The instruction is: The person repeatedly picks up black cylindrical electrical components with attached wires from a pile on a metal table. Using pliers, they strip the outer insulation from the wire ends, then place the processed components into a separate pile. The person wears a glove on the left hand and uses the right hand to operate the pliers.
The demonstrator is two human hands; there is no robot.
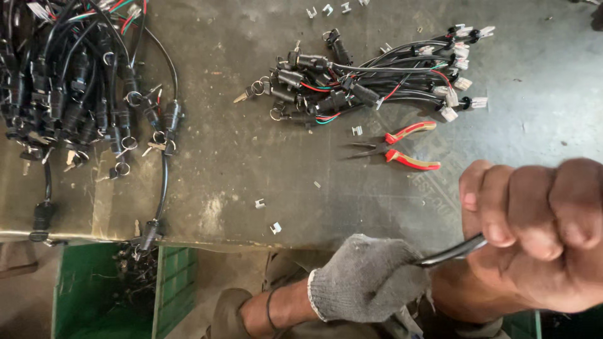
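Beyond both hands (pixel 440 263) — pliers (pixel 394 149), harnesses (pixel 370 81).

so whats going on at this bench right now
A person is gripping a black cable with both hands at the near edge of a worn metal workbench. The left hand wears a grey knit glove; the bare right hand is clenched in a fist around the cable. Red-handled needle-nose pliers lie untouched on the bench, beside a small bundle of keyed switch harnesses. A bigger pile of harnesses sits at the far left, above a green crate.
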